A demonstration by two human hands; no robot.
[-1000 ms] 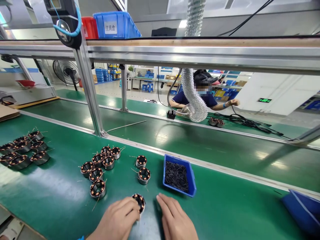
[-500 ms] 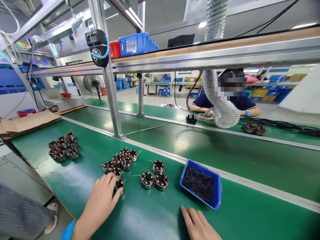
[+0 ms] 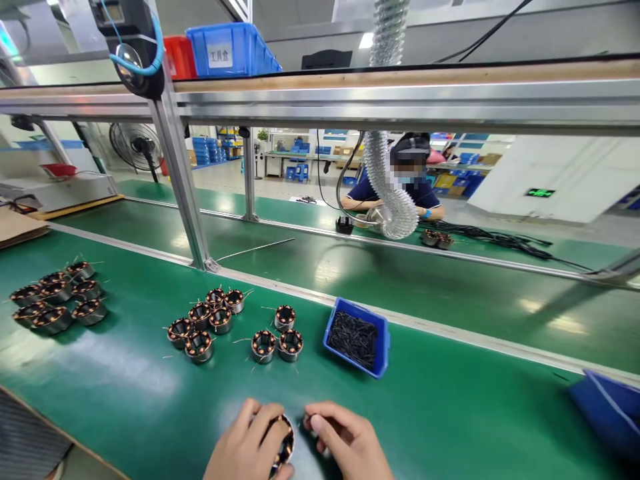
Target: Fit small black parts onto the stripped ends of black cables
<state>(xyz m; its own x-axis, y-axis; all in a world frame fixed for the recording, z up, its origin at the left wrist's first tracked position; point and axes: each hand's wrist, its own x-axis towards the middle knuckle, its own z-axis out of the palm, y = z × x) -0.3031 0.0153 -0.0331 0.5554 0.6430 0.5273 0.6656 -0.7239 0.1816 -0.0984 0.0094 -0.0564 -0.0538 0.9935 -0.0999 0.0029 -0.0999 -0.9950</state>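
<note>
My left hand (image 3: 245, 441) is closed around a ring-shaped motor stator (image 3: 288, 441) with copper windings, low at the front of the table. Just right of it, my right hand (image 3: 353, 441) has its thumb and fingers pinched together; what is between the fingertips is too small and dark to make out. Beyond the hands stands a blue bin (image 3: 384, 347) of short black tubes or strips. To its left sit three stators (image 3: 264, 348), then a cluster of several more (image 3: 200, 317), thin wire ends sticking out.
Another group of stators (image 3: 55, 300) lies at the far left. A blue container (image 3: 607, 407) is at the right edge. An aluminium post (image 3: 180, 180) and shelf rail (image 3: 375, 107) frame the bench. Across it, a person (image 3: 410, 180) sits behind a flexible duct (image 3: 383, 180).
My left hand has carried a stator from the cluster toward the front middle. My right hand, earlier laid on the table, has come beside it and closed. The view has swung right.
</note>
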